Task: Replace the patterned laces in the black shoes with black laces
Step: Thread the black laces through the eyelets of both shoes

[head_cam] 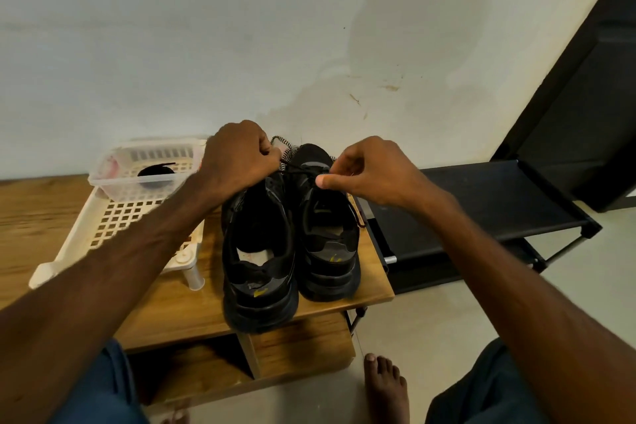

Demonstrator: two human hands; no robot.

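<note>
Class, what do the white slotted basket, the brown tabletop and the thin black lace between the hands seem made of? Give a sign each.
White slotted basket: moulded plastic, slightly translucent, with even slots. Brown tabletop: wood or wood-look laminate, streaky grain, satin sheen; which is unclear. Thin black lace: probably woven textile cord, matt, pulled taut; weave too small to see.

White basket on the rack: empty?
No, a black lace bundle lies inside the white basket.

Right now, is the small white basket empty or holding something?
Holding something: a coiled black lace lies inside the basket, dark against its slotted white wall.
</note>
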